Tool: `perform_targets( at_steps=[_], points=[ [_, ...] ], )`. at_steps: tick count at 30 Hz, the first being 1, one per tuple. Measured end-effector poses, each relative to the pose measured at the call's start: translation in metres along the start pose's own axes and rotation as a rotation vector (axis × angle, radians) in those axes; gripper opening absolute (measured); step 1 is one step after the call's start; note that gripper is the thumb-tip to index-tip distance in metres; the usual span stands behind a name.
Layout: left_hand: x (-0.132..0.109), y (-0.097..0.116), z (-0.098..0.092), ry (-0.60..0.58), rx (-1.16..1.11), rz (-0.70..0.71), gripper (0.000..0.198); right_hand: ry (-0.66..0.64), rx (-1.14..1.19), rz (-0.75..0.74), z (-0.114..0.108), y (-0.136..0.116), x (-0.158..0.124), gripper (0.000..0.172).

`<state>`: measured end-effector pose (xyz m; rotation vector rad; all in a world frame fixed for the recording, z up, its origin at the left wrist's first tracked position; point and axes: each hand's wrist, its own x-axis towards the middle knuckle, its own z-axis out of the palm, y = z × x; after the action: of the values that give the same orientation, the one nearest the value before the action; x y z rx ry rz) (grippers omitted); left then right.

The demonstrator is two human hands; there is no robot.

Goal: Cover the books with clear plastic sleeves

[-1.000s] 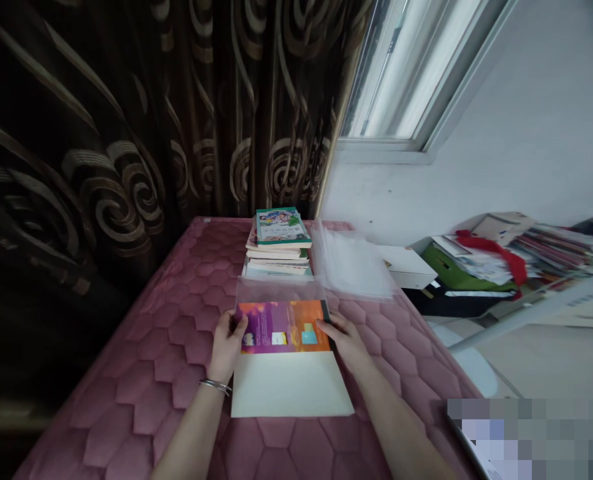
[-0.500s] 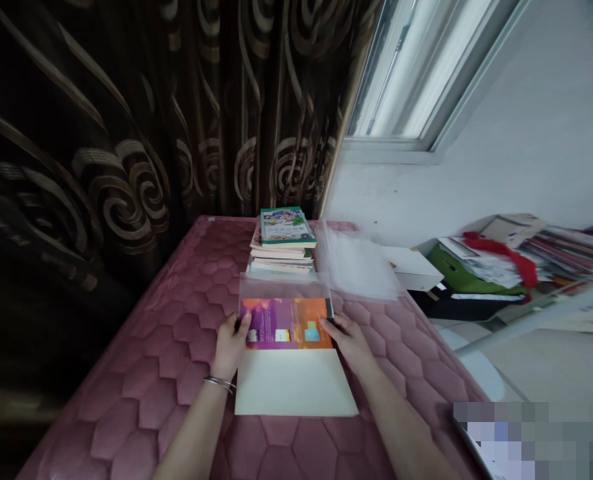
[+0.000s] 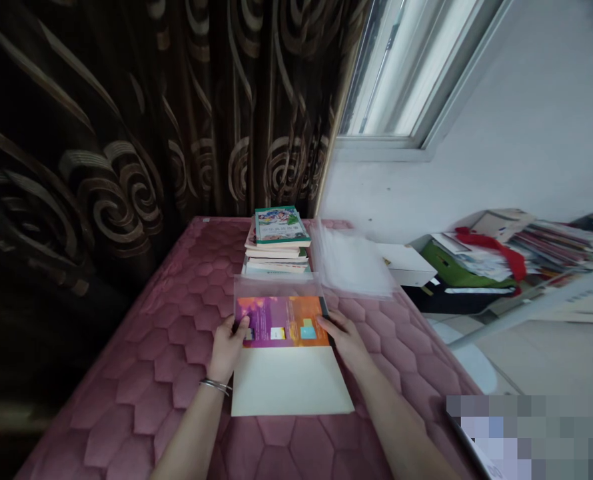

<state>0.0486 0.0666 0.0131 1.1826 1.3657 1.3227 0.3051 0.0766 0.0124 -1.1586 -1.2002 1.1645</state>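
A book (image 3: pixel 291 380) lies in front of me, showing a blank cream surface nearest me and a purple and orange cover part (image 3: pixel 289 312) beyond it. A clear plastic book cover (image 3: pixel 276 285) sticks out past its far edge. At the left edge, my left hand (image 3: pixel 228 343) grips the book and plastic, thumb on top; a metal bracelet is on that wrist. My right hand (image 3: pixel 345 335) pinches the opposite edge in the same way, beside a dark strip. The fingers underneath are hidden.
Beyond the book stands a stack of books (image 3: pixel 279 230), a green-edged one on top. Clear plastic covers (image 3: pixel 354 263) lie to its right, beside a white box (image 3: pixel 406 263). All rest on a pink quilted mattress (image 3: pixel 141 360). Piled papers (image 3: pixel 481 263) are farther right; a dark curtain (image 3: pixel 216 100) hangs behind.
The whole view has shifted slightly, so everything sits a little farther left. Both hands keep their hold, and the book looks unchanged.
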Motion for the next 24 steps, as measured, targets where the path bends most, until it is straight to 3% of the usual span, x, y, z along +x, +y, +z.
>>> perform_targets(
  at_steps=[6,12,20,24],
  points=[
    [-0.004,0.012,-0.003,-0.021,-0.041,-0.011,0.032,0.007,-0.136,-0.075,0.000,0.001,0.002,0.036],
    [-0.002,0.007,-0.004,0.000,0.009,-0.010,0.031,-0.001,-0.205,-0.102,0.000,0.002,0.003,0.039],
    [0.000,0.003,-0.001,0.031,0.035,0.015,0.039,-0.027,-0.014,0.005,-0.003,0.000,0.001,0.036],
    [0.000,0.005,-0.006,-0.018,0.015,0.016,0.036,-0.035,-0.043,-0.044,-0.004,0.001,0.002,0.029]
  ],
)
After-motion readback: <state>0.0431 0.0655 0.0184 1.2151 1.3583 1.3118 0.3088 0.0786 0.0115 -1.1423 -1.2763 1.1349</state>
